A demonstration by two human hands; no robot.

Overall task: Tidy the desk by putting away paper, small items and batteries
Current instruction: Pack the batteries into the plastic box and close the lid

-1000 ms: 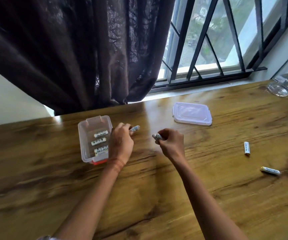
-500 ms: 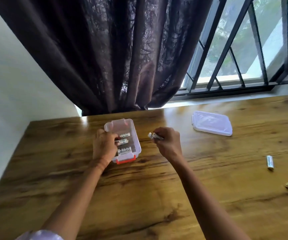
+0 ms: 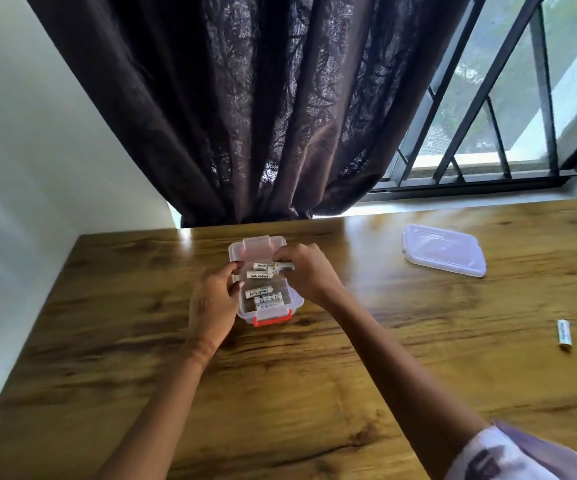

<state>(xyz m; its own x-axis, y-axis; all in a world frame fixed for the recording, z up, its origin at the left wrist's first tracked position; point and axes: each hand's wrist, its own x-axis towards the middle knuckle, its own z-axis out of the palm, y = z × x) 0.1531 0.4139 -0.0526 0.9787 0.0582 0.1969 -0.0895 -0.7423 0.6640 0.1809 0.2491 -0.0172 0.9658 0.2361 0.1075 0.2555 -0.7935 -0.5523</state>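
The clear box (image 3: 266,292) sits on the wooden counter (image 3: 280,393), just in front of the dark curtain (image 3: 263,116), with several white batteries already lying inside it. The right hand (image 3: 309,271) is over the box's right wall, fingers pinched closed on one battery (image 3: 283,265) held crosswise above the others. The left hand (image 3: 212,303) rests against the box's left wall, fingers curled on the rim; whether it grips the wall or only touches it I cannot tell.

The risk, as I judge it, is a release too near the right wall: the round battery could tip over the rim and roll off across the counter. Right of the box, well apart, lie the lid (image 3: 444,250) and two loose batteries (image 3: 564,334), still to collect.
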